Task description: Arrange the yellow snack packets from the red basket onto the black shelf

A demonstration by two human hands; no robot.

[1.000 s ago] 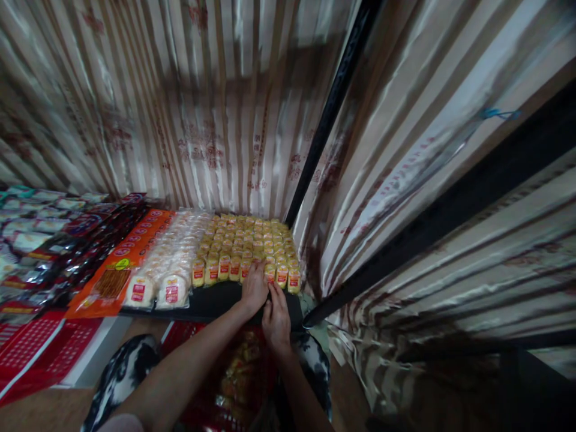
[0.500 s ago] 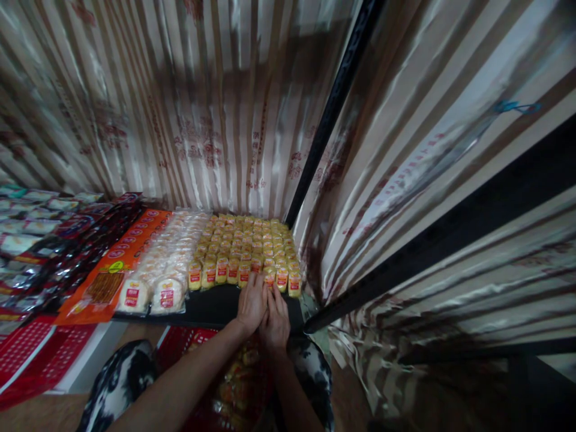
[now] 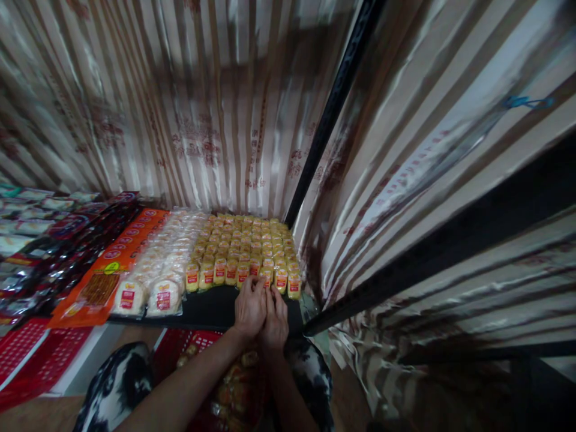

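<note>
Rows of small yellow packets with red labels (image 3: 245,243) fill the right end of a black shelf (image 3: 204,307). My left hand (image 3: 249,307) rests at the front row, its fingers curled against a packet there. My right hand (image 3: 276,321) presses against the left one, fingers held close together and pointing at the same row. What the fingers hold, if anything, is hidden. Both forearms rise from the bottom of the picture.
White round packets (image 3: 164,264), a long orange packet (image 3: 101,282) and dark packets (image 3: 58,252) lie to the left. A red basket (image 3: 186,345) of packets sits under my arms. Striped shiny sheeting (image 3: 202,90) and a black post (image 3: 333,114) close the back and right.
Both hands have drawn closer together and slid slightly back toward the shelf's front edge. The view has tilted a little.
</note>
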